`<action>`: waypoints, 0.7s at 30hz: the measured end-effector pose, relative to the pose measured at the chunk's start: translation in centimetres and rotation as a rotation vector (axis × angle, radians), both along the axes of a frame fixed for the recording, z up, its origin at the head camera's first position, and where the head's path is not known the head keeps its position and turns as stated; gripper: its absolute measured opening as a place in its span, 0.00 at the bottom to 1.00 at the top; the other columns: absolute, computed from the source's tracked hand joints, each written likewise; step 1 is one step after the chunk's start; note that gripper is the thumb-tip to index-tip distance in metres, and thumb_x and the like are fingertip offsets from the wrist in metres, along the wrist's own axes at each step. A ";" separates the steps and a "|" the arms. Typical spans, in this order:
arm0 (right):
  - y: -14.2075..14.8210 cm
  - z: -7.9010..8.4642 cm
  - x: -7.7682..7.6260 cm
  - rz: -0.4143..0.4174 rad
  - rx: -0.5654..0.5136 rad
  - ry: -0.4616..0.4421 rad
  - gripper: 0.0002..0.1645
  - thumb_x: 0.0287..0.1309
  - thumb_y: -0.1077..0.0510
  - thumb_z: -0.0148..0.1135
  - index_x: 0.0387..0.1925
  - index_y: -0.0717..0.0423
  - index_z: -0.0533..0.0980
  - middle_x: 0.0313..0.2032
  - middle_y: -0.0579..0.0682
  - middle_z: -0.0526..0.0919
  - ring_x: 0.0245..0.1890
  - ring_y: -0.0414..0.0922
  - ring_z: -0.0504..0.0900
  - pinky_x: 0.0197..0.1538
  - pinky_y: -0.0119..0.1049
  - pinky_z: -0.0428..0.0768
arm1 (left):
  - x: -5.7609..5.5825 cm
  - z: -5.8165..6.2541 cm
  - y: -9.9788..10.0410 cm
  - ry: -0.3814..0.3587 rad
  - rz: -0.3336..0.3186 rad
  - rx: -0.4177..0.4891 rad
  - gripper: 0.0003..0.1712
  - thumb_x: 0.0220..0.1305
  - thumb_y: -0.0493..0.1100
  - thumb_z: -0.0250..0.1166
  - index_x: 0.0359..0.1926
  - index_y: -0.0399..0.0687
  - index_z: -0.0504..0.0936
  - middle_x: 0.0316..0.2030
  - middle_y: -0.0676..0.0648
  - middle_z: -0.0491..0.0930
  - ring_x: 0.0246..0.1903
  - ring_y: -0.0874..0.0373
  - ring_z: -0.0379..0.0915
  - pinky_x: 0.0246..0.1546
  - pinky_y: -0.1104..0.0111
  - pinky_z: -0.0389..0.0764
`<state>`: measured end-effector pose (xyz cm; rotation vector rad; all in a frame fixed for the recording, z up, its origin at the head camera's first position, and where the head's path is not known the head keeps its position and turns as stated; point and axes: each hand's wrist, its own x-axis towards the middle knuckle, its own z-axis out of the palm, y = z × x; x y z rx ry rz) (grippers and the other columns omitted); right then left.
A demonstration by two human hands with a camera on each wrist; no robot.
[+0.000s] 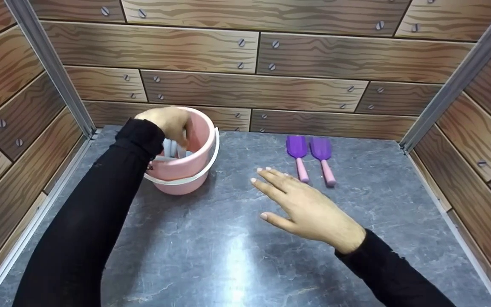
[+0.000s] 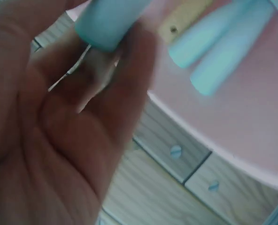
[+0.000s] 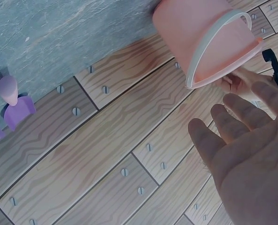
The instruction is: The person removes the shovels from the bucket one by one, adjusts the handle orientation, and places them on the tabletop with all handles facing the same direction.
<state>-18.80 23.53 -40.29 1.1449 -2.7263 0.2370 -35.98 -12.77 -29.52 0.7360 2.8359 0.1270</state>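
"What is the left hand (image 1: 166,121) on?"

"One pale blue handle (image 2: 113,21) inside the pink bucket (image 1: 186,169), at 11 o'clock on the tabletop (image 1: 177,256), taking 12 as straight ahead of the person. Thumb and fingers seem wrapped around it near its end; the fingertips are hidden, so I can't tell how firmly."

"And the right hand (image 1: 301,204)?"

"Nothing in it. Fingers straight and parted, at 1 o'clock, nearer than the two purple scoops (image 1: 297,147) lying in that direction."

"How would that handle behave?"

"Light and stiff, I'd judge. It looks like smooth plastic, so slightly slippery but hardly fragile. Mid-shaft, thumb opposing fingers, should be the surest hold. Two other pale blue handles (image 2: 233,49) and a yellowish piece (image 2: 183,19) with a hole lie near it and could snag."

"The bucket?"

"Probably light too, so it might slide if knocked; steady it by the rim rather than the white bail (image 1: 184,181), which looks hinged."
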 end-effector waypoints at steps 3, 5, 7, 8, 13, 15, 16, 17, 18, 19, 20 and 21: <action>0.0 0.0 0.0 -0.003 0.000 0.002 0.47 0.88 0.35 0.64 0.94 0.49 0.63 0.93 0.55 0.64 0.93 0.59 0.67 0.93 0.60 0.70 | 0.7 0.0 0.2 -0.020 -0.019 -0.031 0.08 0.62 0.43 0.82 0.42 0.49 0.98 0.43 0.47 0.95 0.47 0.51 0.83 0.54 0.54 0.88; -0.1 0.0 0.0 -0.005 -0.001 0.003 0.48 0.87 0.35 0.65 0.94 0.49 0.64 0.93 0.56 0.65 0.93 0.59 0.67 0.93 0.60 0.70 | 1.0 0.0 0.3 -0.010 -0.026 -0.039 0.08 0.63 0.43 0.83 0.42 0.49 0.98 0.45 0.46 0.97 0.49 0.50 0.86 0.61 0.50 0.90; -0.1 0.0 -0.1 -0.008 0.000 0.001 0.48 0.87 0.35 0.65 0.94 0.48 0.64 0.93 0.56 0.64 0.93 0.58 0.67 0.93 0.60 0.70 | 1.2 0.0 0.4 -0.001 -0.028 -0.034 0.08 0.63 0.42 0.83 0.42 0.48 0.99 0.47 0.45 0.98 0.50 0.49 0.87 0.63 0.47 0.91; -0.1 0.0 -0.1 -0.009 0.000 -0.001 0.48 0.87 0.35 0.65 0.94 0.48 0.63 0.93 0.56 0.64 0.93 0.58 0.67 0.93 0.59 0.70 | 1.3 0.1 0.5 0.000 -0.028 -0.031 0.08 0.62 0.42 0.83 0.42 0.48 0.99 0.47 0.45 0.98 0.50 0.49 0.87 0.62 0.47 0.91; 0.0 0.0 -0.2 -0.016 0.010 0.001 0.48 0.88 0.33 0.62 0.94 0.47 0.63 0.93 0.55 0.64 0.93 0.57 0.66 0.94 0.58 0.69 | 1.6 0.7 0.6 0.011 -0.033 -0.004 0.07 0.63 0.40 0.84 0.43 0.47 0.99 0.48 0.44 0.98 0.47 0.49 0.87 0.53 0.48 0.91; 0.1 0.0 -0.2 -0.018 0.008 0.003 0.48 0.88 0.33 0.62 0.94 0.48 0.63 0.93 0.56 0.65 0.93 0.57 0.66 0.94 0.58 0.70 | 1.7 1.0 0.5 0.012 -0.032 0.005 0.07 0.64 0.40 0.84 0.43 0.48 0.99 0.48 0.43 0.97 0.46 0.49 0.84 0.49 0.49 0.90; 0.1 0.0 -0.2 -0.019 0.008 0.002 0.48 0.88 0.33 0.63 0.94 0.47 0.63 0.93 0.56 0.65 0.93 0.57 0.66 0.94 0.58 0.70 | 1.7 1.2 0.4 0.011 -0.028 0.008 0.07 0.65 0.40 0.84 0.44 0.49 0.99 0.48 0.43 0.96 0.45 0.50 0.83 0.47 0.49 0.89; 0.1 0.0 -0.2 -0.021 0.006 0.000 0.48 0.87 0.33 0.63 0.94 0.47 0.63 0.93 0.55 0.65 0.93 0.57 0.66 0.94 0.58 0.70 | 1.7 1.3 0.4 0.009 -0.022 0.011 0.07 0.66 0.40 0.84 0.44 0.49 0.99 0.49 0.43 0.95 0.44 0.50 0.82 0.47 0.50 0.88; 0.1 0.0 -0.2 -0.022 0.006 0.000 0.48 0.87 0.33 0.64 0.94 0.47 0.63 0.93 0.55 0.65 0.93 0.57 0.66 0.94 0.58 0.70 | 1.7 1.5 0.3 0.008 -0.019 0.014 0.07 0.66 0.40 0.83 0.45 0.50 0.99 0.49 0.43 0.95 0.43 0.50 0.82 0.46 0.50 0.88; 0.2 0.0 -0.2 -0.023 0.004 -0.002 0.48 0.87 0.34 0.64 0.94 0.47 0.63 0.93 0.55 0.65 0.93 0.57 0.66 0.93 0.58 0.70 | 1.7 1.6 0.3 0.013 -0.025 0.017 0.07 0.67 0.40 0.83 0.45 0.49 0.99 0.49 0.42 0.94 0.43 0.50 0.81 0.46 0.50 0.88; 0.2 0.0 -0.2 -0.022 0.002 -0.004 0.48 0.87 0.34 0.64 0.94 0.46 0.63 0.93 0.55 0.65 0.93 0.57 0.66 0.93 0.58 0.70 | 1.7 1.8 0.3 0.020 -0.033 0.019 0.07 0.68 0.40 0.83 0.46 0.48 0.99 0.48 0.42 0.94 0.43 0.50 0.81 0.46 0.50 0.88; 0.2 0.0 -0.2 -0.023 0.002 -0.004 0.48 0.87 0.34 0.64 0.94 0.46 0.63 0.93 0.55 0.64 0.93 0.57 0.66 0.93 0.58 0.70 | 1.7 2.0 0.2 0.024 -0.037 0.021 0.07 0.68 0.40 0.83 0.47 0.48 0.99 0.49 0.42 0.93 0.42 0.50 0.81 0.46 0.50 0.88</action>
